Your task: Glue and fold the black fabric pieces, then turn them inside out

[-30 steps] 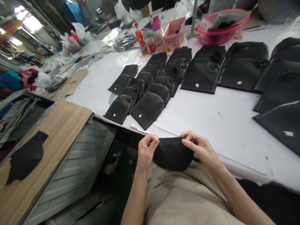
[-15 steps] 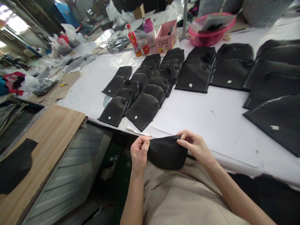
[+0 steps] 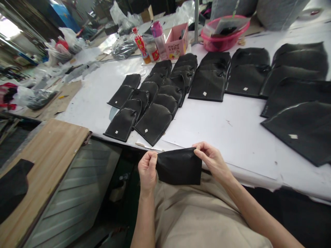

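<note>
A black fabric piece (image 3: 179,166) hangs between my two hands, above my lap and just in front of the table edge. My left hand (image 3: 148,169) pinches its upper left corner between thumb and fingers. At the upper right corner my right hand (image 3: 210,159) grips it the same way. The top edge is stretched nearly straight. Beyond my hands, overlapping black pieces (image 3: 155,120) lie in rows on the white table (image 3: 201,127), several with small pale stickers. Larger black pieces (image 3: 302,132) overlap at the right.
At the back of the table stand a red-labelled bottle (image 3: 141,44), a pink box (image 3: 176,43) and a pink basin (image 3: 224,38). A wooden board (image 3: 51,151) at the left bears another black piece (image 3: 12,187). Plastic bags (image 3: 60,46) lie at the upper left.
The held piece hangs flatter, its lower edge now straighter with a squared lower right corner. Both hands keep their pinch. The view has shifted slightly, so the table items appear further left.
</note>
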Tool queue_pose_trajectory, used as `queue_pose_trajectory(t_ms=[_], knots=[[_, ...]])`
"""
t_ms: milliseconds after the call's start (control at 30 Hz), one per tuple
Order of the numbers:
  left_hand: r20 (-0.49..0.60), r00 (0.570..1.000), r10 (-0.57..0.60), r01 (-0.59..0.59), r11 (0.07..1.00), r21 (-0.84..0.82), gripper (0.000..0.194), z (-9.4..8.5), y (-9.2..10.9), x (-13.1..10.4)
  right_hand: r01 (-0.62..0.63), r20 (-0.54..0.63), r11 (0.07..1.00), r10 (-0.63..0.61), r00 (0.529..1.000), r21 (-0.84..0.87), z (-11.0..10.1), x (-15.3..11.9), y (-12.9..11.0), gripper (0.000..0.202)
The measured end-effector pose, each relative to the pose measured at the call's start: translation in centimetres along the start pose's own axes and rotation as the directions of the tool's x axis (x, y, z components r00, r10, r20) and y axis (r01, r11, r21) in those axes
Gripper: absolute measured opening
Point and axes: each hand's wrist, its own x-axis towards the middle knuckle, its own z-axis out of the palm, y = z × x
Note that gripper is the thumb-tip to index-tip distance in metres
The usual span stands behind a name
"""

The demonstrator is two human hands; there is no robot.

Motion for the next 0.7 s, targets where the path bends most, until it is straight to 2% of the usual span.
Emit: queue_pose_trajectory(t_ms=[133,200,267,333,433,533,700], knots=[[-0.016,1.0,0.0,0.0,0.998,0.059,0.032,0.0,0.3,-0.2,0.15,0.0,0.982,-0.151,0.989,-0.117,0.0,-0.1,-0.1,0.024],[-0.019,1.0,0.011,-0.01,0.996,0.092,0.033,0.0,0.4,-0.3,0.168,0.004,0.976,-0.169,0.986,-0.137,0.1,-0.2,-0.3,0.026],[-0.019,1.0,0.012,-0.01,0.995,0.101,0.034,0.1,0.5,-0.3,0.096,0.017,0.993,-0.095,0.995,-0.068,0.2,-0.2,-0.7,0.03],[-0.012,1.0,-0.014,0.014,0.998,0.061,0.036,0.2,0.6,-0.4,-0.056,0.057,0.996,0.052,0.997,0.073,0.4,-0.2,-1.1,0.033],[0.008,0.998,-0.058,0.058,0.998,-0.039,0.038,0.3,0.6,-0.4,-0.233,0.111,0.944,0.212,0.971,0.234,0.7,-0.2,-1.3,0.038],[0.017,0.999,-0.049,0.05,0.998,-0.039,0.035,0.1,0.4,-0.4,-0.214,0.091,0.948,0.198,0.976,0.233,0.6,-0.1,-1.2,0.037],[0.053,0.999,0.01,-0.013,0.998,0.068,0.035,-0.4,0.0,-0.5,-0.147,0.07,0.976,0.137,0.988,0.163,0.3,-0.1,-1.0,0.035]])
